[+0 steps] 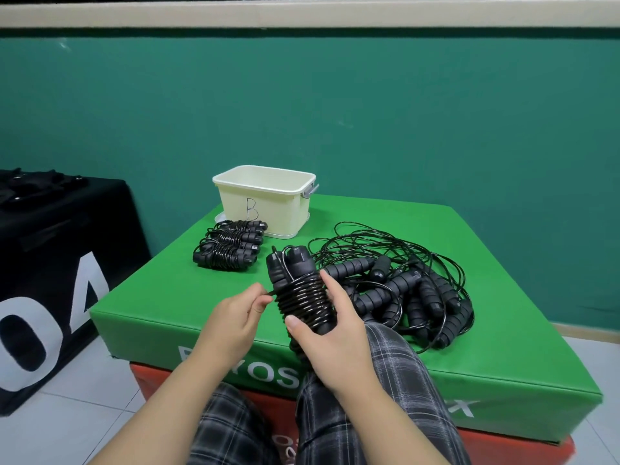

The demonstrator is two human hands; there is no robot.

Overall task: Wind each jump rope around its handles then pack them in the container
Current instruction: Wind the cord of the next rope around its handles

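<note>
Green mat [436, 330]: your right hand [330, 333] grips the coiled jump rope [303, 297] by its handles, left hand [231, 322] pinching the cord end.

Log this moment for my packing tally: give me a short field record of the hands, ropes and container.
right hand: grips the rope bundle around its two handles
left hand: pinches the loose end of the cord beside the coils
wound ropes: a few finished bundles lying on the green mat, in front of the container
unwound ropes: a tangled pile of handles and cord, to the right of the hands
container: cream tub marked B, at the mat's far edge; inside not visible
</note>
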